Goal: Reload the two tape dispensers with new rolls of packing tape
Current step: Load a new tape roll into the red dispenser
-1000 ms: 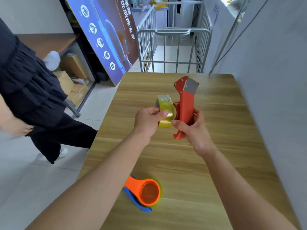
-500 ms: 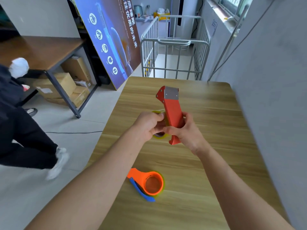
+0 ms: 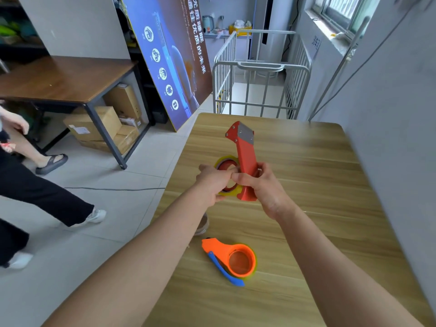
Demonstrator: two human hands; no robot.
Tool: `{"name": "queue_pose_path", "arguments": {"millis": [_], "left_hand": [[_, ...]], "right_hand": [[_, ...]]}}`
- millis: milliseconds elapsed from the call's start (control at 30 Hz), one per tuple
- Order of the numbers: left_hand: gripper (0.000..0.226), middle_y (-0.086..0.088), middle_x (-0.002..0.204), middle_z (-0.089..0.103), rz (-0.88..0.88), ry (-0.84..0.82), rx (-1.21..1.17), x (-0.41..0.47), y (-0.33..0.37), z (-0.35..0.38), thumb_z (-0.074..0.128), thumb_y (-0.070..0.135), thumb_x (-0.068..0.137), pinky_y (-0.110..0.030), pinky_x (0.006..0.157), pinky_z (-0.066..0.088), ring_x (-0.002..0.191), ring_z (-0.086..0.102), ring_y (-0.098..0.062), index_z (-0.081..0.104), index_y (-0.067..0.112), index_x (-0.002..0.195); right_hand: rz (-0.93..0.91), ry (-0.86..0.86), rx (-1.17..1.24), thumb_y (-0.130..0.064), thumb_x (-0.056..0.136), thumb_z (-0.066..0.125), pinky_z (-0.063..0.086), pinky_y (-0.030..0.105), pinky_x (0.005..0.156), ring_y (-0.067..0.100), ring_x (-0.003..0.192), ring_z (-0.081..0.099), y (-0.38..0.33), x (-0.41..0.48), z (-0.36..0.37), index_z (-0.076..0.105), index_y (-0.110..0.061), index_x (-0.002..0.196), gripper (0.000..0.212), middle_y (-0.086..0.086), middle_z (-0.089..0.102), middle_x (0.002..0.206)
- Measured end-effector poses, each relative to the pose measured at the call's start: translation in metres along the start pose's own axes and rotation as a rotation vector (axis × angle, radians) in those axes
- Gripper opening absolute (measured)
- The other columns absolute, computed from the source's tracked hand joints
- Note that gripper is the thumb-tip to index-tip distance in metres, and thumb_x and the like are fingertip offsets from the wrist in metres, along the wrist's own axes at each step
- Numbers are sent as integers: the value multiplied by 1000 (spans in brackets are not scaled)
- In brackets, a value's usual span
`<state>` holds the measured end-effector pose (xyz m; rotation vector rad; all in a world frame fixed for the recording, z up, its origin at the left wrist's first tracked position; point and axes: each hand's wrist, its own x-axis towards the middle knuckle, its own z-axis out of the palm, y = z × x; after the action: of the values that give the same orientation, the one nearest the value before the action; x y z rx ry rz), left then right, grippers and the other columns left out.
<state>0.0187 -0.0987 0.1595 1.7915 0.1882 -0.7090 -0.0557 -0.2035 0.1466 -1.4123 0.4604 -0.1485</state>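
Observation:
Above the wooden table [image 3: 306, 175], my right hand [image 3: 257, 185] grips the lower body of a red tape dispenser [image 3: 245, 156], its metal blade plate pointing up and away. A yellowish roll of packing tape [image 3: 225, 161] sits against the dispenser's left side. My left hand [image 3: 212, 182] grips that roll from the left, fingers curled over its rim and hiding its lower part. A second dispenser [image 3: 233, 261], orange with a blue blade strip, lies flat near the table's front left with a yellowish roll around its ring.
A grey wall runs close along the table's right side. A white metal cage cart [image 3: 259, 74] stands beyond the far edge. Left of the table are a leaning blue poster board [image 3: 169, 62], a dark desk [image 3: 61, 79] over cardboard boxes, and people's legs [image 3: 35, 192] on the tiled floor.
The roll has gone from upright beside the red dispenser to seated flat against its left side. Both hands stayed on their objects. The person at the left walked further left.

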Motion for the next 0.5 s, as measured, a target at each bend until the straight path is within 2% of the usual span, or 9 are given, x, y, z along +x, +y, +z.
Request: {"name": "queue_pose_path", "arguments": {"millis": [67, 100, 167, 233, 300, 367, 433, 500], "left_hand": [[67, -10, 111, 56, -4, -33, -74, 1, -4, -9, 72, 29, 78, -41, 73, 56, 101, 58, -22, 29, 14, 128], [64, -11, 109, 58, -9, -46, -98, 2, -6, -14, 72, 28, 78, -40, 69, 56, 100, 59, -23, 32, 12, 125], [60, -13, 113, 59, -16, -73, -134, 4, -11, -24, 73, 29, 76, -40, 65, 55, 101, 61, -25, 38, 7, 119], [55, -14, 116, 62, -7, -122, -152, 5, -12, -34, 72, 31, 76, -39, 64, 54, 103, 61, -28, 50, 5, 119], [53, -15, 119, 62, 14, -151, -158, 6, -13, -43, 69, 28, 78, -42, 69, 53, 105, 60, -29, 52, 7, 123], [58, -17, 121, 60, 39, -157, -185, 7, -15, -51, 70, 22, 77, -50, 80, 52, 106, 60, -31, 45, 9, 128], [59, -16, 120, 60, 62, -187, -236, 9, -17, -58, 73, 21, 76, -58, 89, 48, 103, 60, -30, 44, 10, 126], [50, -13, 115, 61, 78, -227, -273, 9, -19, -62, 73, 23, 77, -62, 91, 46, 98, 61, -27, 49, 11, 119]], "right_hand": [[-5, -24, 2, -17, 70, 80, 57, 30, 69, 11, 87, 64, 3, 1, 9, 41, -16, 118, 62, -1, 60, 104], [-9, -35, -5, -16, 70, 80, 57, 27, 66, 11, 88, 64, 4, 2, 12, 40, -18, 117, 61, -2, 60, 105], [-17, -62, -9, -15, 70, 80, 55, 23, 59, 12, 91, 64, 8, 1, 19, 38, -20, 117, 62, 1, 58, 109], [-36, -102, -27, -16, 67, 82, 55, 22, 62, 11, 96, 64, 12, 2, 26, 37, -21, 121, 70, 0, 58, 113], [-43, -165, -40, -20, 62, 82, 55, 22, 70, 7, 97, 65, 16, 4, 31, 43, -20, 122, 72, -4, 63, 112], [-38, -245, 3, -19, 64, 78, 54, 25, 80, 13, 100, 67, 19, 8, 32, 54, -18, 118, 60, 0, 69, 110], [-18, -314, 81, -17, 67, 74, 54, 27, 80, 18, 98, 68, 19, 11, 30, 61, -17, 114, 48, 2, 72, 106], [12, -368, 131, -20, 60, 82, 54, 27, 80, 19, 97, 68, 19, 12, 28, 64, -13, 111, 55, 4, 73, 104]]}}
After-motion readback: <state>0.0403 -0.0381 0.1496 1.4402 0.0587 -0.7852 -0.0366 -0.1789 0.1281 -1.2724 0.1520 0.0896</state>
